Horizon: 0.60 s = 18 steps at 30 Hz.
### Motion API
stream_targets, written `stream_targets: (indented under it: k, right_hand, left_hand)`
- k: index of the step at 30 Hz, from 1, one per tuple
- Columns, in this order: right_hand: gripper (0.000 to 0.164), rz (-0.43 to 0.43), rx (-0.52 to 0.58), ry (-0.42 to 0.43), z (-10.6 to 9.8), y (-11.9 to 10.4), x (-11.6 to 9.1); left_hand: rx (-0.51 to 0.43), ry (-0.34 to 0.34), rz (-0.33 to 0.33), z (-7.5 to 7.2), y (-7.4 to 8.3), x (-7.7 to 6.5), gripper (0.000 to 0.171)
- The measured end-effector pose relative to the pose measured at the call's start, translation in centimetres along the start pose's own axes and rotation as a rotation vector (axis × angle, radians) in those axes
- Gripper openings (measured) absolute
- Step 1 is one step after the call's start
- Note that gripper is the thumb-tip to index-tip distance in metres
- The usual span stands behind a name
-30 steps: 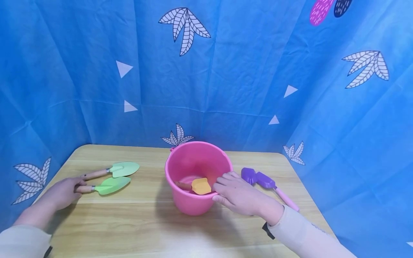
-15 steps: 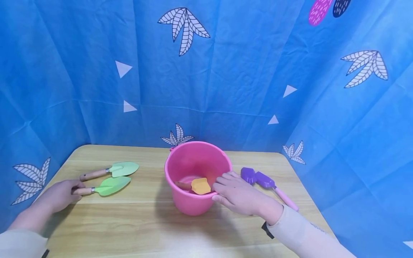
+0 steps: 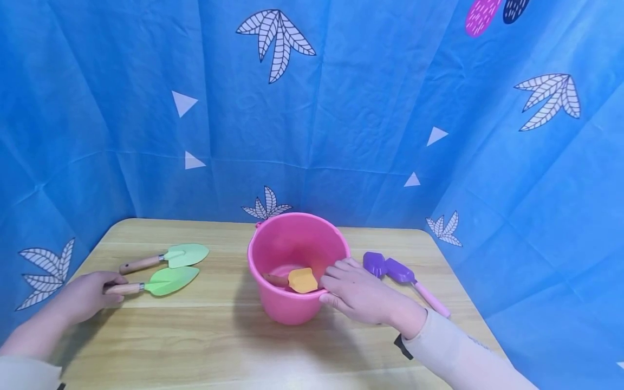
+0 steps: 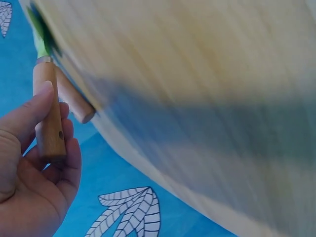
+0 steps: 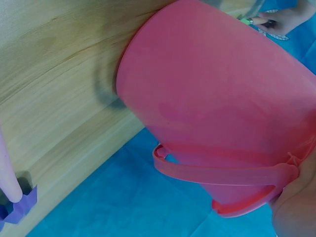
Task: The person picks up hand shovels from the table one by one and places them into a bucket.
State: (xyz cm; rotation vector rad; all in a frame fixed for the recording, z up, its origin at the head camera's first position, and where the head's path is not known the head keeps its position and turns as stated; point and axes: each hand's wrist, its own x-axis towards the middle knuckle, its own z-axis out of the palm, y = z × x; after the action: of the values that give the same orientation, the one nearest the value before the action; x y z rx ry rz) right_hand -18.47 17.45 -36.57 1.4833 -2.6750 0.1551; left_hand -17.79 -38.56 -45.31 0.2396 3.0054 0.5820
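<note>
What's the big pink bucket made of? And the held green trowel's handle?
Round pink bucket: probably plastic, smooth with a faint sheen, since its colour is even. Tan cylindrical trowel handle: likely wood, smooth and perhaps varnished, judging by its natural brown tone.

One bucket [image 3: 292,309]; two green trowels [image 3: 170,281] [image 3: 187,254]; two purple tools [image 3: 374,264] [image 3: 400,271]; one yellow tool [image 3: 303,280].

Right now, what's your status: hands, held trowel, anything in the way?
Left hand holds bright green trowel by its wooden handle. Right hand grips pink bucket; yellow scoop inside. Pale green trowel lies close alongside, could snag.
</note>
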Motion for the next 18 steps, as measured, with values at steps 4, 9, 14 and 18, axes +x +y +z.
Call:
stream_targets:
  k: [4, 9, 14, 18]
  right_hand:
    - [0.027, 0.005, 0.0, -0.004, 0.0, 0.0, 0.0]
    - [0.026, -0.001, -0.003, 0.002, 0.0, 0.0, 0.0]
    - [0.025, -0.007, -0.005, 0.007, -0.1, 0.0, 0.1]
    - [0.026, -0.004, -0.01, 0.008, 0.0, 0.1, 0.0]
  left_hand:
    - [-0.022, 0.005, -0.003, -0.4, 0.8, -0.3, 0.029]
    - [-0.021, 0.01, -0.001, -0.7, 1.4, -0.5, 0.028]
    - [-0.01, 0.02, 0.013, -0.8, 1.7, -0.9, 0.025]
    - [-0.016, 0.028, 0.01, -0.9, 2.1, -1.1, 0.024]
